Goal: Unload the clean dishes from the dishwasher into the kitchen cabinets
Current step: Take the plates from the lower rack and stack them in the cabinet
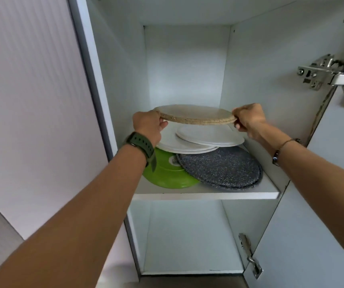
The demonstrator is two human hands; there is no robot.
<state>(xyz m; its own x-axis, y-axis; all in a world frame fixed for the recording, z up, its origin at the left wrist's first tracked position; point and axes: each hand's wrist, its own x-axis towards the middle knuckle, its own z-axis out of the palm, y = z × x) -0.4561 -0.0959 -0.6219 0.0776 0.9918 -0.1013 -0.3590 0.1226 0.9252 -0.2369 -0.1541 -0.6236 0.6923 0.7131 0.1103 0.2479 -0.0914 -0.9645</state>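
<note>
both arms raised, left hand gripping, right hand pinching

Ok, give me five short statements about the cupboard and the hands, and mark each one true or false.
1. Both hands grip the speckled beige plate by its rim, left hand and right hand on opposite sides. True.
2. The beige plate rests flat on the shelf. False: it is held in the air above the white plates.
3. A green plate lies at the bottom left of the pile. True.
4. The dark speckled plate sits on top of the white plates. False: it lies below them, at front right.
5. The watch is on the right wrist. False: it is on the left.
</note>
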